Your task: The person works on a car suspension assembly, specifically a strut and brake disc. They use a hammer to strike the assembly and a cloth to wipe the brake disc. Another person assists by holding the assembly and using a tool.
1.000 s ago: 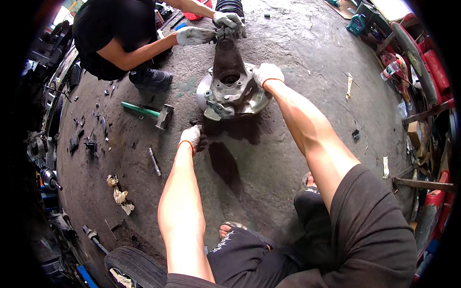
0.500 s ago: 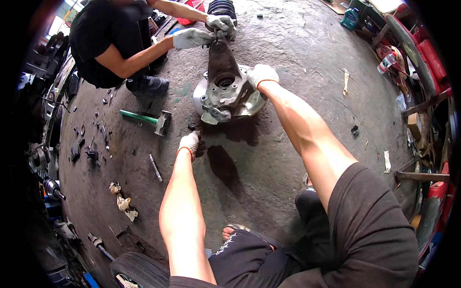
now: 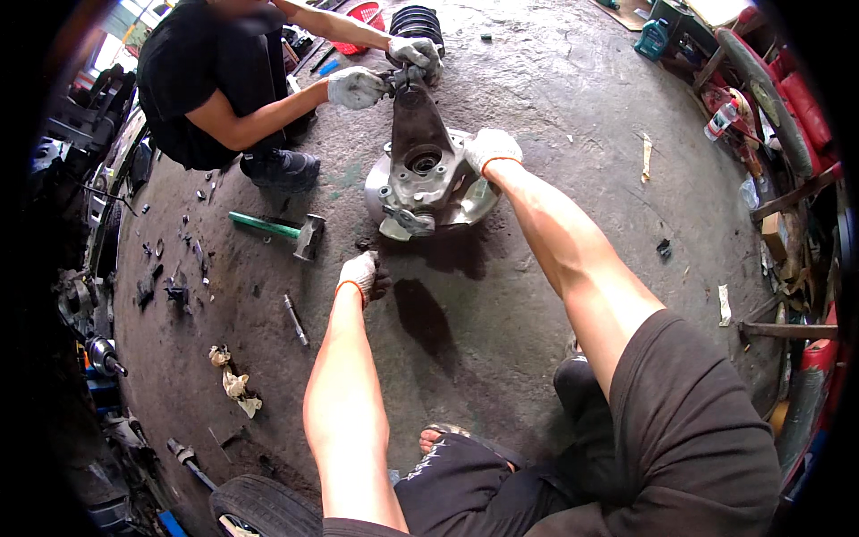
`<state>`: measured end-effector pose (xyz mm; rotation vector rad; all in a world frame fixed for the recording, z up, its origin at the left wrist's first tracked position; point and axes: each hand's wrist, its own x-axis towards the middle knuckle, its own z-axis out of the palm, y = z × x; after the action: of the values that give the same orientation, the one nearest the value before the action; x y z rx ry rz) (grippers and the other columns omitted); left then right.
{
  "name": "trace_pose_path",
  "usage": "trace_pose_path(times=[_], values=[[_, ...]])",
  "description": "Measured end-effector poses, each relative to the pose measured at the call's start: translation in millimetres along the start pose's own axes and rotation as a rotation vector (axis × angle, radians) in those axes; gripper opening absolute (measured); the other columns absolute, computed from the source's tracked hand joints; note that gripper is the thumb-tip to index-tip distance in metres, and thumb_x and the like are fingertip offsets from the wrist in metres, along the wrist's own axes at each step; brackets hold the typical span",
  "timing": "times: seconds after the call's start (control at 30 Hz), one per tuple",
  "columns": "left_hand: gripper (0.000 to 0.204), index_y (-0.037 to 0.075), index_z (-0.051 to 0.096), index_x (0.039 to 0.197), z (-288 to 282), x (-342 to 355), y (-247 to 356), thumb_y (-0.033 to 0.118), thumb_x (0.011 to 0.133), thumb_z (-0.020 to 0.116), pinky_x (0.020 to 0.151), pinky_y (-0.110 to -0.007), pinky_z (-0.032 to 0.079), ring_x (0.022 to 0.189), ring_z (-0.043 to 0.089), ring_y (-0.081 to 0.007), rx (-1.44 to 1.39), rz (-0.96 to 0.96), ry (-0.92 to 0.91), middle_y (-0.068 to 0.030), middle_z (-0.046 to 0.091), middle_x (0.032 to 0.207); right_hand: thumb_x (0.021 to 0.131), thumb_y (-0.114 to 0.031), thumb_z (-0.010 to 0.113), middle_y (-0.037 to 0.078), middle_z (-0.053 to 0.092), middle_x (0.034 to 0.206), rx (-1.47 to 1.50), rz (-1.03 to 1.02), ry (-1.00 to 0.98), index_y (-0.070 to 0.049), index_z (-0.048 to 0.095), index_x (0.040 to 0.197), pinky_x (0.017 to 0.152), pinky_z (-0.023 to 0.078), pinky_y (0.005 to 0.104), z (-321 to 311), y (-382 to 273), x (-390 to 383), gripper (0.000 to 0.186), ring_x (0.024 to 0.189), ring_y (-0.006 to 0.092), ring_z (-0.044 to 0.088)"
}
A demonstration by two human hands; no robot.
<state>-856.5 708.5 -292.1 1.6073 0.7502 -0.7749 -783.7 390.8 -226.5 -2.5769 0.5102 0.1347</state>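
Still bracing the wheel hub (image 3: pixel 428 183) with the gloved right hand (image 3: pixel 490 148), fingers closed over its rim; left hand (image 3: pixel 361 276) still resting below the hub, curled, grasping nothing.

On the stained concrete floor (image 3: pixel 555 116) before me lie a steering knuckle with its hub (image 3: pixel 425 183), a green-handled hammer (image 3: pixel 279 231) to its left, a thin steel punch (image 3: pixel 296 319) nearer me, crumpled rags (image 3: pixel 234 383) and scattered bolts (image 3: pixel 183 255) toward the left edge.
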Motion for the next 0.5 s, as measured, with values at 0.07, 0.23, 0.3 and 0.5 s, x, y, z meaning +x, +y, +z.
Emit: trace_pose_path(times=[0.07,0.23,0.3,0.5], values=[[0.02,0.011,0.051,0.084,7,-10,5,0.03,0.088,0.048,0.042,-0.036,0.039,0.049,0.056,-0.0223,0.006,0.005,0.01,-0.0081,0.054,0.064,0.084,-0.041,0.048,0.022,0.064,0.102,-0.012,0.003,0.007,-0.003,0.068,0.1,0.086,0.048,0.0413,1,6,2,0.046,0.098,0.036,0.062],[0.021,0.014,0.051,0.081,2,-10,8,0.031,0.09,0.045,0.045,-0.035,0.04,0.051,0.054,-0.0223,0.006,0.005,-0.036,-0.0044,0.051,0.061,0.084,-0.041,0.047,0.022,0.064,0.102,-0.015,0.001,0.029,-0.003,0.068,0.1,0.087,0.047,0.0415,5,5,6,0.046,0.098,0.0361,0.062],[0.021,0.013,0.053,0.084,3,-11,8,0.031,0.09,0.045,0.046,-0.036,0.042,0.053,0.056,-0.0229,0.026,0.023,0.005,-0.0057,0.053,0.064,0.085,-0.041,0.046,0.022,0.064,0.102,-0.021,0.007,0.044,-0.003,0.068,0.1,0.087,0.047,0.0415,6,4,5,0.047,0.098,0.0359,0.062],[0.027,0.007,0.056,0.09,3,-9,3,0.034,0.088,0.051,0.043,-0.036,0.042,0.052,0.058,-0.0243,0.008,0.042,0.013,-0.0109,0.059,0.069,0.085,-0.041,0.046,0.022,0.064,0.103,-0.025,-0.006,0.047,-0.003,0.068,0.102,0.088,0.047,0.0411,4,5,4,0.047,0.099,0.0353,0.062]])
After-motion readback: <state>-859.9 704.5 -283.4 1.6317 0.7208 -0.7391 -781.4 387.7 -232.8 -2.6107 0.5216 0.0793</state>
